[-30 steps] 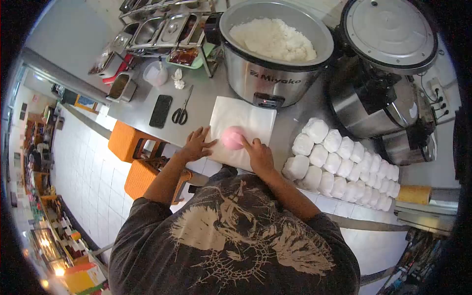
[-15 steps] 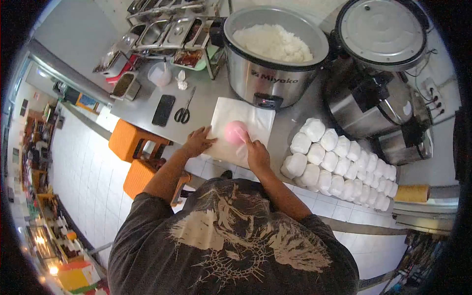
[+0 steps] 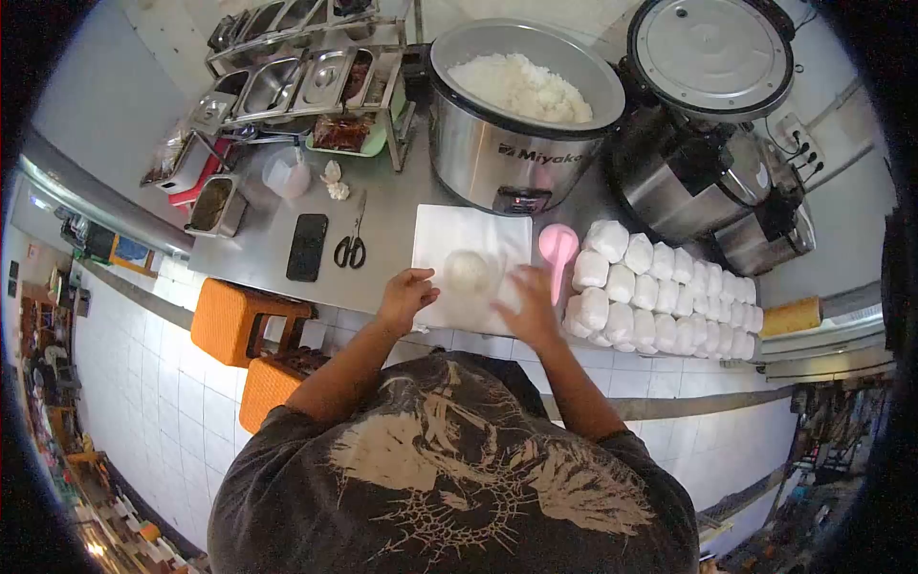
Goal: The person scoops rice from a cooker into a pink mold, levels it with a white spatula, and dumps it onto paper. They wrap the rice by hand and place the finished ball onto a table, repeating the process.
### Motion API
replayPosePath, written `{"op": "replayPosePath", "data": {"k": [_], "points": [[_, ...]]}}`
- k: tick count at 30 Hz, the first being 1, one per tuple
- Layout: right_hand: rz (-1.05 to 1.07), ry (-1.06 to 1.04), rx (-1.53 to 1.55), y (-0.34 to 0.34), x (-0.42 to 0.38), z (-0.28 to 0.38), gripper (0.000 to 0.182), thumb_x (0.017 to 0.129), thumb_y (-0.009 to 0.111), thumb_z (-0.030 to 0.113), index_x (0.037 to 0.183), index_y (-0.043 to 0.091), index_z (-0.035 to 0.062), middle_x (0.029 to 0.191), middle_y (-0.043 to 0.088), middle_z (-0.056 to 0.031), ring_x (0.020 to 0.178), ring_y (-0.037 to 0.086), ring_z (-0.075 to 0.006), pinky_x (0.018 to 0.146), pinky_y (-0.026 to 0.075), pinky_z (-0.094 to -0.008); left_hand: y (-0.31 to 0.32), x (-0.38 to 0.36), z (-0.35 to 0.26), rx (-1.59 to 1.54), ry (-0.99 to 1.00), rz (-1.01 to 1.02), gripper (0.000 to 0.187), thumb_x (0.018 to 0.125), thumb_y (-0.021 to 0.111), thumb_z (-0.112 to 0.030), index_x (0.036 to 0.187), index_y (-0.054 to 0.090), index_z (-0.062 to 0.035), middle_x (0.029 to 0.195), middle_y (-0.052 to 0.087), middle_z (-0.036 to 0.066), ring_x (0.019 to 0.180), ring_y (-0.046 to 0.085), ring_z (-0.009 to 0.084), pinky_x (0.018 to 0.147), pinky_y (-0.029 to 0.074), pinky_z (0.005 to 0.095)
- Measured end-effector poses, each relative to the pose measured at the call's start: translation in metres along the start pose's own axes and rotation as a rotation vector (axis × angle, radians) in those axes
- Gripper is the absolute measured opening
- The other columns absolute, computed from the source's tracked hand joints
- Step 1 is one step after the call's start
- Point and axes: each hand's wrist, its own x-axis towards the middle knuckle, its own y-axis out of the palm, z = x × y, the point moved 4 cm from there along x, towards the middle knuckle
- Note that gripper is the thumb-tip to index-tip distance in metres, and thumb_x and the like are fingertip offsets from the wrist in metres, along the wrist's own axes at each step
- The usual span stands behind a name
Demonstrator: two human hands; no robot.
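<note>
A rounded mound of white rice (image 3: 467,272) sits on a sheet of white wrapping paper (image 3: 442,228) at the counter's front edge. My left hand (image 3: 408,298) is at the paper's left edge, fingers bent and apart, with a gap between thumb and forefinger. On the other side, my right hand (image 3: 531,304) overlaps the paper's right edge, its fingers smeared by motion. Just beyond that hand, a pink scoop (image 3: 557,251) lies on the counter, beside the stacked white wrapped packets (image 3: 645,292).
Behind the paper stands a large rice cooker (image 3: 516,158) full of rice. More cookers (image 3: 688,163) are at the right. Toward the left lie scissors (image 3: 352,244), a black phone (image 3: 308,247), a plastic tub (image 3: 285,174) and a rack of steel food pans (image 3: 316,91). Orange stools (image 3: 234,320) stand below.
The pink scoop has left the paper and my right hand, and now lies to the right on the counter. White rice shows where it was. The camera view has shifted.
</note>
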Motion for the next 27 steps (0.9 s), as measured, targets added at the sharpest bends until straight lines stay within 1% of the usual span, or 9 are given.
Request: {"op": "replayPosePath", "data": {"k": [2, 4, 7, 10, 14, 19, 22, 25, 27], "points": [[0.069, -0.134, 0.069, 0.011, -0.015, 0.034, 0.039, 0.079, 0.078, 0.025, 0.110, 0.067, 0.0043, 0.122, 0.057, -0.0176, 0.118, 0.051, -0.0372, 0.102, 0.039, -0.0515, -0.005, 0.008, 0.001, -0.160, -0.010, 0.031, 0.020, 0.095, 0.060, -0.002, 0.115, 0.061, -0.0008, 0.115, 0.066, 0.013, 0.088, 0.064, 0.0159, 0.080, 0.056, 0.0287], [0.041, -0.034, 0.070, 0.038, -0.036, 0.029, 0.032, 0.079, 0.076, 0.021, 0.105, 0.068, 0.0058, 0.119, 0.058, -0.0151, 0.117, 0.052, -0.0367, 0.100, 0.040, -0.0508, -0.010, 0.008, 0.002, -0.273, -0.070, 0.039, 0.022, 0.095, 0.061, -0.004, 0.117, 0.058, -0.0018, 0.114, 0.066, 0.012, 0.086, 0.063, 0.0152, 0.080, 0.055, 0.0279], [-0.017, 0.055, 0.040, 0.056, -0.039, 0.015, 0.021, 0.080, 0.071, 0.010, 0.100, 0.067, 0.0061, 0.113, 0.060, -0.0119, 0.116, 0.052, -0.0353, 0.097, 0.041, -0.0495, -0.005, -0.006, -0.011, -0.049, -0.017, 0.071, 0.029, 0.096, 0.058, -0.005, 0.125, 0.054, -0.0014, 0.113, 0.065, 0.011, 0.088, 0.061, 0.0161, 0.081, 0.055, 0.0286], [-0.123, 0.074, 0.039, 0.049, -0.032, 0.018, 0.014, 0.083, 0.067, 0.006, 0.096, 0.067, 0.0062, 0.107, 0.063, -0.0110, 0.111, 0.056, -0.0351, 0.098, 0.041, -0.0483, 0.014, -0.037, -0.050, 0.962, 0.498, 0.203, 0.037, 0.091, 0.067, -0.008, 0.126, 0.058, -0.0052, 0.112, 0.065, 0.010, 0.090, 0.062, 0.0205, 0.084, 0.054, 0.0365], [-0.063, 0.066, 0.005, 0.054, -0.042, -0.014, 0.016, 0.081, 0.068, 0.006, 0.097, 0.067, 0.0064, 0.110, 0.065, -0.0088, 0.118, 0.055, -0.0349, 0.101, 0.042, -0.0489, -0.015, -0.008, -0.021, 1.251, 0.763, 0.256, 0.030, 0.083, 0.074, -0.009, 0.112, 0.068, -0.0068, 0.107, 0.067, 0.009, 0.095, 0.063, 0.0304, 0.089, 0.050, 0.0441], [0.027, 0.174, 0.417, 0.033, -0.050, -0.033, 0.013, 0.088, 0.066, 0.005, 0.101, 0.070, 0.0039, 0.106, 0.070, -0.0136, 0.112, 0.063, -0.0303, 0.098, 0.048, -0.0395, -0.004, -0.056, -0.054, 1.295, 1.190, 0.251, 0.014, 0.084, 0.071, -0.009, 0.099, 0.072, -0.0081, 0.097, 0.070, 0.009, 0.100, 0.065, 0.0318, 0.091, 0.048, 0.0445], [0.030, 0.513, 0.620, 0.038, -0.042, -0.043, 0.018, 0.090, 0.070, 0.014, 0.102, 0.069, 0.0011, 0.094, 0.070, -0.0162, 0.093, 0.070, -0.0244, 0.081, 0.053, -0.0354, -0.003, -0.034, -0.032, 0.939, 0.970, 0.228, 0.011, 0.089, 0.065, -0.010, 0.098, 0.071, -0.0072, 0.091, 0.070, 0.013, 0.094, 0.067, 0.0329, 0.087, 0.050, 0.0460], [0.025, 0.556, 0.315, 0.033, -0.014, -0.038, 0.026, 0.089, 0.071, 0.017, 0.108, 0.067, 0.0005, 0.087, 0.070, -0.0153, 0.086, 0.070, -0.0242, 0.079, 0.053, -0.0361, -0.010, -0.007, -0.021, 0.888, 0.493, -0.037, 0.012, 0.092, 0.060, -0.012, 0.093, 0.069, -0.0039, 0.086, 0.070, 0.018, 0.084, 0.068, 0.0363, 0.080, 0.053, 0.0459], [-0.049, 0.509, 0.208, 0.050, -0.007, -0.051, 0.027, 0.088, 0.073, 0.018, 0.107, 0.067, 0.0000, 0.081, 0.068, -0.0163, 0.079, 0.070, -0.0275, 0.074, 0.054, -0.0380, -0.015, 0.017, -0.010, 0.951, 0.518, -0.085, 0.015, 0.093, 0.060, -0.016, 0.091, 0.069, -0.0029, 0.085, 0.070, 0.020, 0.080, 0.068, 0.0372, 0.077, 0.053, 0.0459]]}}
